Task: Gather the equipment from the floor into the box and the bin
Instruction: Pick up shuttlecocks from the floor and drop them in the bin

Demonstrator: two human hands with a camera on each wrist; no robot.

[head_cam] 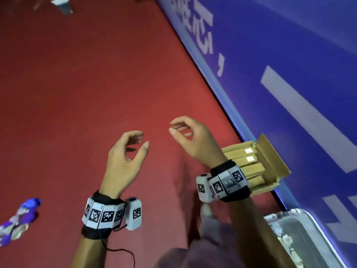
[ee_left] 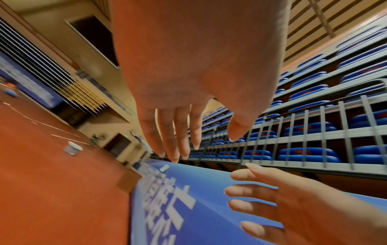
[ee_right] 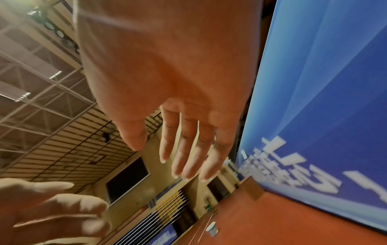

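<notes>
Both hands hang in the air above the red floor [head_cam: 77, 93] and hold nothing. My left hand [head_cam: 133, 144] has loosely curled fingers [ee_left: 167, 140]. My right hand [head_cam: 179, 126] is just to its right, its fingers [ee_right: 184, 157] relaxed too. An open cardboard box [head_cam: 257, 163] packed with flat brown packets stands by the blue wall behind my right wrist. A clear plastic bin [head_cam: 301, 235] sits at the lower right. A blurred blue and silver bundle [head_cam: 19, 219] lies on the floor at the left edge.
A blue banner wall [head_cam: 289, 74] with white lettering runs diagonally along the right. A small white bucket-like object [head_cam: 62, 5] stands far off on the floor, also in the left wrist view [ee_left: 72, 147]. My foot and trouser leg [head_cam: 208, 238] are below the hands. Blue stadium seats [ee_left: 314, 132] rise behind a railing.
</notes>
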